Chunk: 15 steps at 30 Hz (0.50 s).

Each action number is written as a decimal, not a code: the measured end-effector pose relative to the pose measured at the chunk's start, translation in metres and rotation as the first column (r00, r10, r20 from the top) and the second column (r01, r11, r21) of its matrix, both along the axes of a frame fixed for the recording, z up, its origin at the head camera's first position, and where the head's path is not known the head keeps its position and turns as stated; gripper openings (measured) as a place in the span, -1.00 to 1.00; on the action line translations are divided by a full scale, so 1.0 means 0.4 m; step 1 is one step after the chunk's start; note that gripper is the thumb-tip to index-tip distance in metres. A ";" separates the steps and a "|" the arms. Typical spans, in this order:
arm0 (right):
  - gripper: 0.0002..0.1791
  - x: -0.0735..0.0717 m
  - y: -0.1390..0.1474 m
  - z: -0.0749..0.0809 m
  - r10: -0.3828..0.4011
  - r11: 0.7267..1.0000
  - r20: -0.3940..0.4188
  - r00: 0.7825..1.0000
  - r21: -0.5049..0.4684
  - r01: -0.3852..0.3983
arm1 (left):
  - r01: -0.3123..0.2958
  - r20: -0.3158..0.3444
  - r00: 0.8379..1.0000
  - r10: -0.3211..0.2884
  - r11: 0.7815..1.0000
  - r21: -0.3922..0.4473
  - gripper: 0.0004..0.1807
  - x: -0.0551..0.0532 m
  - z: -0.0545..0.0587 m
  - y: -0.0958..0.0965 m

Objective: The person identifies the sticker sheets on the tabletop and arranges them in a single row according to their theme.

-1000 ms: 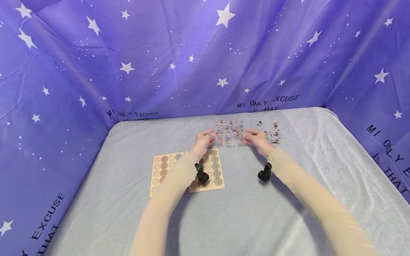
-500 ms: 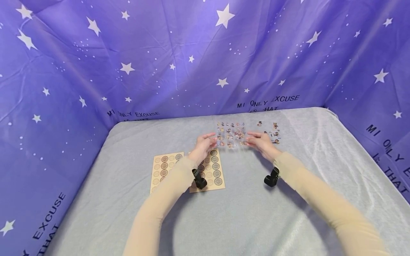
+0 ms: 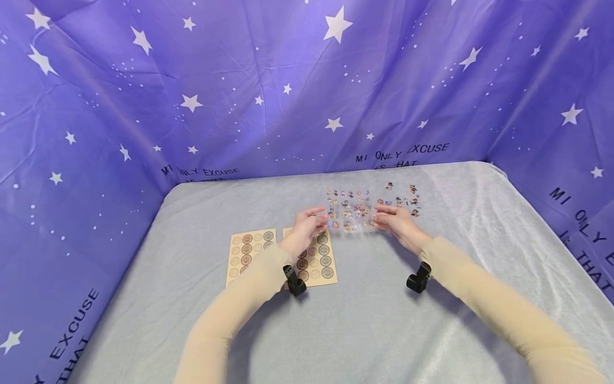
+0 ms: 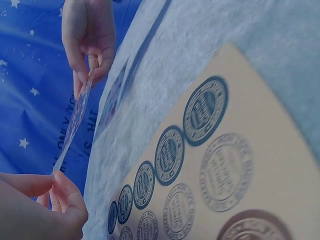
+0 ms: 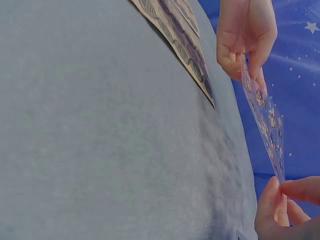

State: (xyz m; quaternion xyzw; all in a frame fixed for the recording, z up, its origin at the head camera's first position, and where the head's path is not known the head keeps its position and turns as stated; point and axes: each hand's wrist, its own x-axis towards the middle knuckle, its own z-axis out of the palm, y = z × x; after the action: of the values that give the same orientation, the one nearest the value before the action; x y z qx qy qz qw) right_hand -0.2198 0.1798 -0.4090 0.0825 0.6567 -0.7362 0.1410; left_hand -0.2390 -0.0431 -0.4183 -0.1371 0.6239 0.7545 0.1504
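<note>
A clear sticker sheet [image 3: 352, 211] printed with small colourful figures is held up between my two hands above the table. My left hand [image 3: 306, 229] pinches its left edge between thumb and fingers. At the opposite edge my right hand [image 3: 402, 226] pinches it the same way. Seen from the left wrist, the sheet [image 4: 75, 117] is nearly edge-on and stretched between both hands. In the right wrist view the sheet [image 5: 267, 127] looks thin, shiny and slightly bent, with the right hand [image 5: 287, 212] at its near end.
Two tan sheets with rows of round stamp-like stickers lie on the grey cloth: the left sheet [image 3: 236, 248] and the right sheet [image 3: 332, 280], partly under my left forearm. Another clear sticker sheet [image 3: 413, 201] lies beyond my right hand. A purple starry curtain [image 3: 307, 96] surrounds the table.
Both hands have drawn the clear sticker sheet a little toward me and to the right. More of the other clear sheet's figures show behind it. The tan sheets stay put.
</note>
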 end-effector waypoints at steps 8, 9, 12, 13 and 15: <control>-0.40 0.039 0.017 0.009 0.019 0.999 0.029 0.999 -0.047 -0.017 | 0.023 0.011 1.000 -0.023 1.000 -0.005 -0.60 0.037 0.003 0.007; -0.39 0.043 0.020 0.009 0.026 0.999 0.027 0.999 -0.048 -0.025 | 0.024 0.010 1.000 -0.024 1.000 -0.004 -0.59 0.041 0.003 0.008; -0.39 0.053 0.027 0.007 0.038 0.998 0.020 0.999 -0.051 -0.037 | 0.028 -0.001 1.000 -0.028 1.000 -0.002 -0.59 0.053 0.000 0.012; -0.39 0.056 0.030 0.006 0.046 0.998 0.015 0.999 -0.046 -0.045 | 0.030 -0.005 1.000 -0.030 1.000 -0.001 -0.59 0.056 -0.001 0.013; -0.38 0.062 0.035 0.004 0.057 0.997 0.007 0.998 -0.043 -0.056 | 0.034 -0.011 0.999 -0.034 0.999 0.005 -0.59 0.063 -0.003 0.016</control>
State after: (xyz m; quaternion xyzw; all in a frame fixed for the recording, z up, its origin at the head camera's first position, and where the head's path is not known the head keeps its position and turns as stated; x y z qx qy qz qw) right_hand -0.1949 0.1936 -0.4072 0.0638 0.6424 -0.7454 0.1661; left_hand -0.2139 -0.0368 -0.4193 -0.1217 0.6252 0.7541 0.1602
